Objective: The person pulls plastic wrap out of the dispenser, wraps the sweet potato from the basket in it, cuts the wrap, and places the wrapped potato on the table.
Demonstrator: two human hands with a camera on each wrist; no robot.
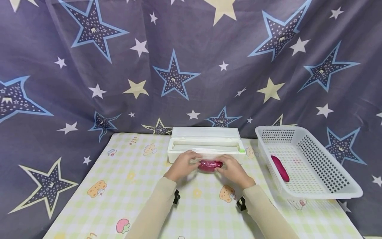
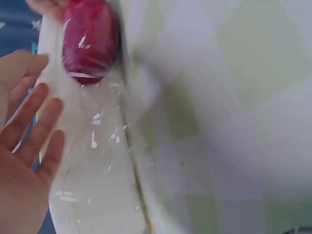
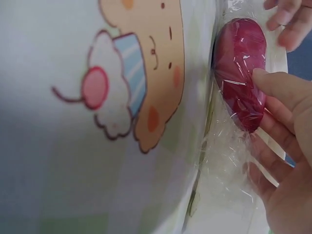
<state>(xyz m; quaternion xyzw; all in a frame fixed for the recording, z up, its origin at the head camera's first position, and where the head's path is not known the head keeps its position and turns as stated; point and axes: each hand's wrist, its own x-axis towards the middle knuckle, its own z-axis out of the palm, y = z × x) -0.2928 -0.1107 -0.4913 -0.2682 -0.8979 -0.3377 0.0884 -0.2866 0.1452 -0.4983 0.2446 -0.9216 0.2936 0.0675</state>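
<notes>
A magenta, elongated sweet potato (image 1: 210, 165) wrapped in clear cling film (image 2: 105, 141) lies against the front of a white cling-film dispenser box (image 1: 206, 154). My right hand (image 1: 234, 170) holds it, the thumb on its near face and the fingers behind, as the right wrist view (image 3: 287, 156) shows. At the other end is my left hand (image 1: 183, 166), its fingers spread loosely; the left wrist view shows a gap between these fingers (image 2: 41, 117) and the sweet potato (image 2: 90, 39). Film trails from the sweet potato over the box front.
The box's lid (image 1: 206, 132) is raised, and a green slider (image 1: 242, 150) sits at its right end. To the right stands a white perforated basket (image 1: 320, 196) holding another magenta sweet potato (image 1: 280, 168). A star-patterned curtain (image 1: 191, 79) hangs behind the checked tablecloth (image 1: 119, 186).
</notes>
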